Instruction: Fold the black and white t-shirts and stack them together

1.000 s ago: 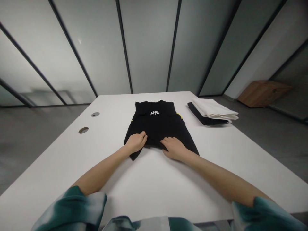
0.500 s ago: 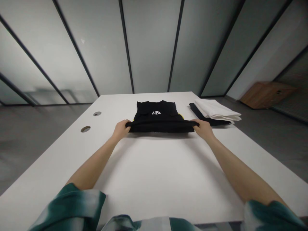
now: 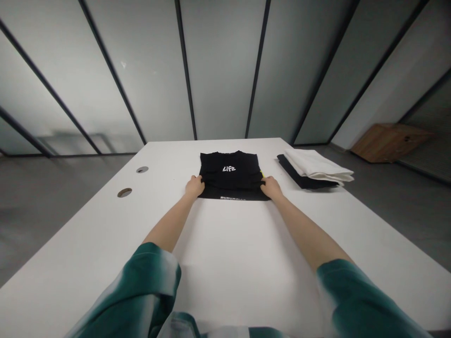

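A black T-shirt [image 3: 230,180] with white lettering lies folded on the white table [image 3: 225,244], its neckline toward the far edge. White print also shows along its near edge, and a bit of yellow at its right side. My left hand [image 3: 195,186] grips the shirt's left side, fingers closed on the cloth. At the opposite side my right hand [image 3: 271,187] pinches the fabric near the lower right corner. The fingertips of both hands are partly hidden by the cloth and the hands themselves.
To the right, a folded white cloth [image 3: 317,164] rests on a folded black cloth [image 3: 305,181] near the table's right edge. Two round holes [image 3: 142,169] pierce the tabletop at left. Frosted glass panels [image 3: 221,70] stand beyond the table, and a wooden cabinet [image 3: 391,142] is at far right.
Both hands have moved inward, toward each other. The shirt's near part, stretched and raised before, now lies lower and flatter, and the print along its near edge has come into view.
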